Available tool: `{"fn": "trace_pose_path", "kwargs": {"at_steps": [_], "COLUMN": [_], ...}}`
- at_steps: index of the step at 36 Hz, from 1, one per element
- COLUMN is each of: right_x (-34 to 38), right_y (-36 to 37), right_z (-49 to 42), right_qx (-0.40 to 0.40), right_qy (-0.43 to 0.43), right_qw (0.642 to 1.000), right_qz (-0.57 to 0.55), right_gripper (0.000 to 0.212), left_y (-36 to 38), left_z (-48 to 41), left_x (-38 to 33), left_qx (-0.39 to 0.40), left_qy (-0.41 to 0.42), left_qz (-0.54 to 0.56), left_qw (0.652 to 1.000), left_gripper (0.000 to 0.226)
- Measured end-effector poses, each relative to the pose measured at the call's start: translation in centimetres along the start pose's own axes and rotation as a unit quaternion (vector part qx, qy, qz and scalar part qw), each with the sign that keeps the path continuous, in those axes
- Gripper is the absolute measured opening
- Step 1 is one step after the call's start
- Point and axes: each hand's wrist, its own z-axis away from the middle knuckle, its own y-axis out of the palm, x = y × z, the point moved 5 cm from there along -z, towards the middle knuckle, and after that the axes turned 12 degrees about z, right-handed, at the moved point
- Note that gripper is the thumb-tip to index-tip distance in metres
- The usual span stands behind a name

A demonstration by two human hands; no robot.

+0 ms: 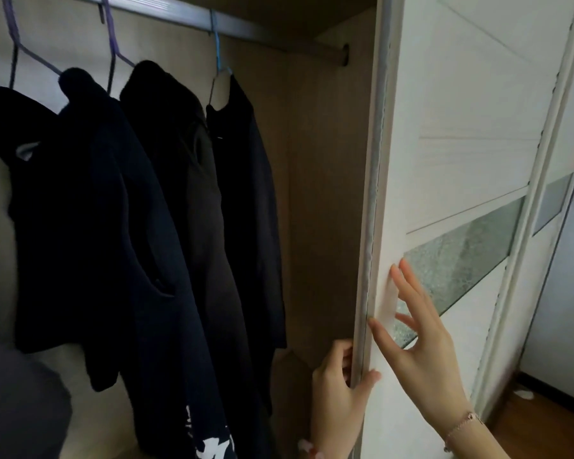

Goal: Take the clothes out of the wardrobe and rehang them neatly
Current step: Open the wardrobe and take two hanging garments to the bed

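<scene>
The door (444, 127) stands right of the dark clothes (153, 226), which hang down from the rail (246, 26), up and left of both hands. The left hand (340, 395), gripping the door's edge, is nearer them. The right hand (421, 356) lies spread flat on its face.

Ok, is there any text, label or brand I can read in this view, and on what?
No text can be read.
White print low on a long dark garment: too blurred and cut off to read; cannot tell if it is lettering.
Sliding door: no lettering seen.
</scene>
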Motion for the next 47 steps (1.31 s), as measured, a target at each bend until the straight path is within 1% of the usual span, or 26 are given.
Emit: {"fn": "trace_pose_path", "kwargs": {"at_steps": [2, 4, 8, 12, 15, 18, 21, 23, 25, 26, 27, 29, 31, 34, 35, 37, 39, 41, 43, 45, 46, 47], "right_x": [-0.9, -1.8, -3.7, -4.6, -4.6, -4.3, -3.9, -3.7, -3.3, -2.9, -2.2, -0.4, 1.6, 4.5, 5.4, 7.3, 9.8, 12.1, 14.1, 16.0, 16.9, 17.8], "right_y": [0.0, -0.1, -0.4, -0.3, -0.2, -0.1, -0.2, -0.4, -0.5, -0.6, -0.6, -0.7, -0.6, -1.0, -1.2, -1.6, -2.0, -2.2, -1.8, -0.9, -0.3, 0.3], "right_z": [-0.5, -1.0, -1.9, -2.2, -2.1, -2.0, -1.8, -1.8, -1.9, -2.0, -2.0, -2.3, -2.8, -4.9, -5.9, -8.2, -10.5, -13.3, -16.6, -20.2, -21.9, -23.5], "right_qx": [-0.004, -0.006, -0.005, 0.007, -0.004, -0.015, -0.012, -0.013, -0.022, -0.028, -0.035, -0.051, -0.056, -0.06, -0.065, -0.068, -0.057, -0.046, -0.028, 0.021, 0.051, 0.077], "right_qy": [0.002, 0.004, 0.015, 0.011, 0.01, 0.01, 0.009, 0.005, 0.002, -0.003, -0.014, -0.054, -0.103, -0.14, -0.136, -0.116, -0.11, -0.121, -0.121, -0.103, -0.093, -0.085], "right_qw": [1.0, 1.0, 1.0, 1.0, 1.0, 1.0, 1.0, 0.999, 0.996, 0.995, 0.995, 0.994, 0.992, 0.987, 0.987, 0.985, 0.979, 0.966, 0.957, 0.951, 0.948, 0.945], "right_qz": [0.002, 0.004, -0.005, -0.001, 0.001, 0.012, 0.017, 0.047, 0.089, 0.098, 0.096, 0.076, 0.036, -0.042, -0.064, -0.106, -0.162, -0.224, -0.263, -0.29, -0.299, -0.306], "right_gripper": [0.075, 0.075, 0.072, 0.074, 0.076, 0.076, 0.077, 0.077, 0.078, 0.077, 0.076, 0.069, 0.067, 0.059, 0.055, 0.049, 0.044, 0.039, 0.039, 0.044, 0.047, 0.05], "left_y": [0.7, 1.6, 3.2, 3.7, 3.6, 3.6, 3.5, 3.5, 3.5, 3.4, 3.2, 2.2, 0.7, -2.8, -4.2, -7.0, -9.6, -11.4, -12.8, -14.2, -15.0, -16.0], "left_z": [-0.7, -1.4, -2.4, -2.7, -2.5, -2.5, -2.5, -2.6, -2.5, -2.4, -2.4, -2.5, -2.5, -2.0, -1.7, -0.8, -0.1, 0.1, 0.0, -0.7, -1.5, -2.5], "left_x": [0.0, -0.2, -0.7, -0.3, -0.1, -0.2, -0.4, -0.7, -1.2, -1.7, -1.9, -2.5, -4.0, -8.7, -10.7, -15.1, -19.5, -23.7, -27.8, -31.4, -33.0, -34.2], "left_qx": [-0.008, -0.002, 0.007, -0.008, -0.016, -0.014, 0.001, 0.013, 0.043, 0.061, 0.075, 0.091, 0.088, 0.028, -0.005, -0.073, -0.127, -0.164, -0.204, -0.247, -0.265, -0.278], "left_qy": [0.003, 0.01, 0.004, 0.009, 0.021, 0.014, 0.001, -0.007, -0.02, -0.024, -0.026, -0.017, 0.013, 0.087, 0.12, 0.2, 0.272, 0.328, 0.384, 0.418, 0.415, 0.397], "left_qz": [0.007, 0.003, -0.005, 0.003, 0.018, 0.017, -0.005, -0.017, -0.034, -0.048, -0.067, -0.122, -0.162, -0.196, -0.198, -0.187, -0.173, -0.17, -0.189, -0.218, -0.226, -0.229], "left_qw": [1.0, 1.0, 1.0, 1.0, 0.999, 1.0, 1.0, 1.0, 0.998, 0.997, 0.995, 0.988, 0.983, 0.976, 0.973, 0.959, 0.938, 0.914, 0.88, 0.847, 0.84, 0.844], "left_gripper": [0.046, 0.051, 0.038, 0.05, 0.058, 0.062, 0.064, 0.063, 0.054, 0.046, 0.039, 0.044, 0.047, 0.05, 0.051, 0.046, 0.037, 0.032, 0.03, 0.029, 0.031, 0.035]}}
